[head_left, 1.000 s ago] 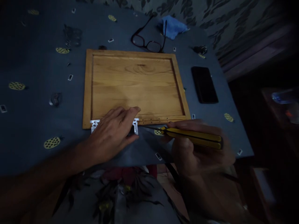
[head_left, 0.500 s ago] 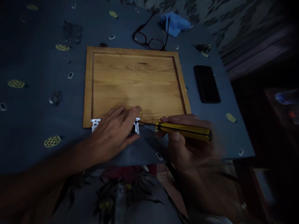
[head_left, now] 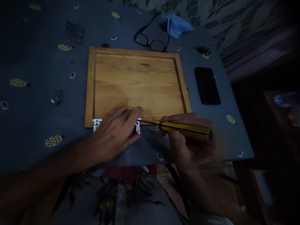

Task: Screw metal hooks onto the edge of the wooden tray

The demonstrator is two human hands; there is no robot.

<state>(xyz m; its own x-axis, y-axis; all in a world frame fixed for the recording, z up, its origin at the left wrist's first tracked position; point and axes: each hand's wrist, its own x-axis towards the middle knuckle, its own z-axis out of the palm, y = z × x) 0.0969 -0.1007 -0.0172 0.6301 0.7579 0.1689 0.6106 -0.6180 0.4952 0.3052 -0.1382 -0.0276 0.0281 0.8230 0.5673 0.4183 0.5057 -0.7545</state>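
A shallow wooden panel with a raised frame [head_left: 138, 50] lies flat on the table. Silver metal fitting parts [head_left: 97, 122] show at its near edge on both sides of my left hand [head_left: 117, 126]; whether they join under the palm is hidden. That hand is closed over the fitting, its thumb below the panel edge and its fingers above. Wrapped in my right hand [head_left: 189, 143] is a yellow-and-black screwdriver [head_left: 185, 129], held nearly level. Its thin shaft points left, with the tip at the fitting's right part beside my left fingertips.
Behind the panel are eyeglasses [head_left: 150, 42] and a blue cloth [head_left: 178, 26]. A black phone [head_left: 207, 85] lies to the right, with a small dark object [head_left: 203, 50] beyond it. Small clear bags [head_left: 76, 32] and a small metallic item [head_left: 57, 97] lie left on the patterned tablecloth [head_left: 37, 118].
The view has shifted slightly. My right hand, blurred in both frames, still has the screwdriver at the fitting, and my left hand keeps its place.
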